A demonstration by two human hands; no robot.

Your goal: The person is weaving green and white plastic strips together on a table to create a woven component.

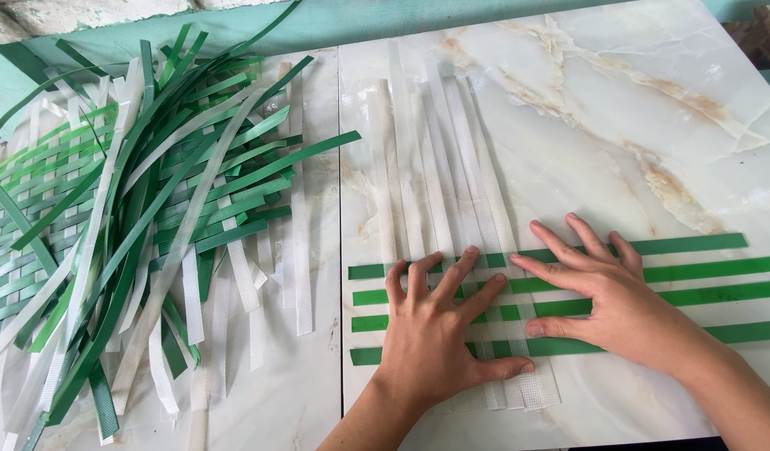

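Head view: your left hand and right hand lay flat, fingers spread, gripping nothing, pressing the weave begun on the marble-patterned slab. Four green strips crossed a band of white mesh strips, so you seemingly had only the first rows interlaced, the white lengths beyond unwoven. Farther left lay a loose strip pile over a finished green-and-white mat.
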